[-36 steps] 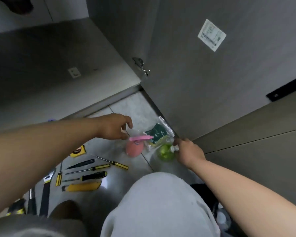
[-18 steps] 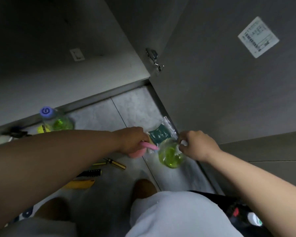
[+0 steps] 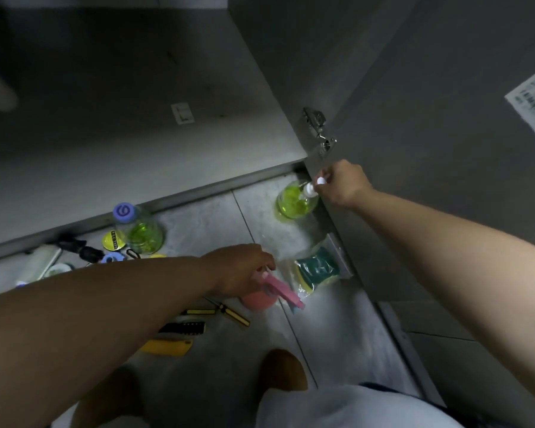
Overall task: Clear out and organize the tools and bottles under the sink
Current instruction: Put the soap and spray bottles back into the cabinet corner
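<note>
We log screwdrivers (image 3: pixel 236 316) half hidden under our forearm | left hand (image 3: pixel 241 274) curled round pink spray bottle (image 3: pixel 258 299) low over the floor, fingertips unseen | right hand (image 3: pixel 340 183) pinches green soap bottle (image 3: pixel 294 201) pump beside cabinet door (image 3: pixel 414 118)

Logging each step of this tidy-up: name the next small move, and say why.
Probably lift the green pump bottle over the lip into the cabinet: the right hand pinches its pump just at that lip, beside the open door. The left hand has a grip on the pink spray bottle; that can wait.
</note>
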Motion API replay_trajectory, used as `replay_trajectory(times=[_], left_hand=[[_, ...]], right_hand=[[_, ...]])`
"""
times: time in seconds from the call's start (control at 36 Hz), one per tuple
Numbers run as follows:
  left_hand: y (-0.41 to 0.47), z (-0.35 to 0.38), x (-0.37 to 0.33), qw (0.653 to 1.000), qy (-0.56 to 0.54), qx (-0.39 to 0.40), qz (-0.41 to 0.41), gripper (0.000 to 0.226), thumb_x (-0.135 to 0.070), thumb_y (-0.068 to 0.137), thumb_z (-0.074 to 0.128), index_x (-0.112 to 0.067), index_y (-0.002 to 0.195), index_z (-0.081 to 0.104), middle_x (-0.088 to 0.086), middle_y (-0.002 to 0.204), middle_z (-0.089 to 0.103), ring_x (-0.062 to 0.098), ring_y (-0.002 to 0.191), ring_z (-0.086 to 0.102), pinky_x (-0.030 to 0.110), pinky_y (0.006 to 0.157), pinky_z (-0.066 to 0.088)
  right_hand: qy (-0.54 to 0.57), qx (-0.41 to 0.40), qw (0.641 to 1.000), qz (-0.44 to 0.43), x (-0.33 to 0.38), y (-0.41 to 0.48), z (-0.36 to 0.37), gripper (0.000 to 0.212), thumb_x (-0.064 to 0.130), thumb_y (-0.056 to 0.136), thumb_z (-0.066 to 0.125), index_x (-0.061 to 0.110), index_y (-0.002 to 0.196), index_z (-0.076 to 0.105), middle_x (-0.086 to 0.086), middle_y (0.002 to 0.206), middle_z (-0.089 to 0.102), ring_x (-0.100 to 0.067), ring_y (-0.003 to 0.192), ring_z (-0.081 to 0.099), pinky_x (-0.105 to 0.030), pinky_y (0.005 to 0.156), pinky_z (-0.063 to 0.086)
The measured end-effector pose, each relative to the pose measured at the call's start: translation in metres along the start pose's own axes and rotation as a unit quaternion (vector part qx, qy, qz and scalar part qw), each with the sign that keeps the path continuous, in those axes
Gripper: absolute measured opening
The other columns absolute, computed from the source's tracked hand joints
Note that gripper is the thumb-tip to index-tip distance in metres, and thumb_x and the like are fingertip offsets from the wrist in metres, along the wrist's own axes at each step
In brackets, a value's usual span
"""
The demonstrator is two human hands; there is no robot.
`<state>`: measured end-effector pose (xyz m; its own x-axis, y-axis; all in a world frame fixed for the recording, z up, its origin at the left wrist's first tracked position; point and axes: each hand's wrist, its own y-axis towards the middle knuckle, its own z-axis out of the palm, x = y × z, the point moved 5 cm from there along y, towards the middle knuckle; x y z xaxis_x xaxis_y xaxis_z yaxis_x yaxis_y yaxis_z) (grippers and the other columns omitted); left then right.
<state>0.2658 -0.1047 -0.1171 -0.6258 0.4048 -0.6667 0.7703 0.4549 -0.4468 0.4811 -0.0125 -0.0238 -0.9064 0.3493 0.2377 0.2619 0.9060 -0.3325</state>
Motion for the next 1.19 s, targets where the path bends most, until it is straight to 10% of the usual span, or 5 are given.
replay_trajectory(times=[0.19, 0.47, 0.78, 1.19], left_hand=[[-0.010, -0.016, 0.036, 0.997, -0.003, -0.072, -0.031, 0.037, -0.027, 0.095, 0.065, -0.032, 0.131, 0.058, -0.006, 0.116, 0.049, 0.015, 0.105, 0.056, 0.027, 0.080, 0.043], [-0.048, -0.084, 0.044, 0.960, 0.160, -0.216, -0.076, 0.041, -0.021, 0.090, 0.063, -0.026, 0.131, 0.059, 0.001, 0.130, 0.052, 0.024, 0.125, 0.047, 0.039, 0.103, 0.040], [-0.139, -0.124, 0.111, 0.886, 0.169, -0.223, -0.369, 0.045, -0.060, 0.087, 0.063, -0.026, 0.117, 0.059, 0.009, 0.114, 0.054, 0.034, 0.106, 0.057, 0.043, 0.087, 0.052], [-0.142, -0.132, 0.101, 0.911, -0.038, -0.331, -0.245, 0.023, -0.045, 0.082, 0.080, -0.027, 0.090, 0.067, -0.008, 0.077, 0.069, 0.009, 0.069, 0.065, 0.024, 0.056, 0.041]], right_hand=[[0.025, -0.029, 0.999, 0.017, 0.015, 0.051, 0.028, 0.022, 0.020, 0.086, 0.065, 0.016, 0.107, 0.073, -0.019, 0.108, 0.071, -0.035, 0.099, 0.070, -0.040, 0.092, 0.057], [-0.005, -0.076, 0.997, -0.016, 0.018, 0.055, 0.037, 0.044, 0.016, 0.093, 0.057, 0.013, 0.136, 0.049, -0.023, 0.137, 0.048, -0.045, 0.118, 0.056, -0.040, 0.097, 0.046], [0.129, -0.047, 0.969, -0.204, 0.074, -0.030, 0.062, 0.041, 0.000, 0.086, 0.056, 0.014, 0.124, 0.058, -0.008, 0.119, 0.051, -0.018, 0.090, 0.056, -0.031, 0.086, 0.047], [0.129, 0.139, 0.924, -0.331, 0.173, -0.076, 0.116, 0.061, 0.024, 0.084, 0.075, 0.023, 0.139, 0.048, 0.000, 0.118, 0.046, -0.002, 0.077, 0.050, -0.028, 0.083, 0.048]])
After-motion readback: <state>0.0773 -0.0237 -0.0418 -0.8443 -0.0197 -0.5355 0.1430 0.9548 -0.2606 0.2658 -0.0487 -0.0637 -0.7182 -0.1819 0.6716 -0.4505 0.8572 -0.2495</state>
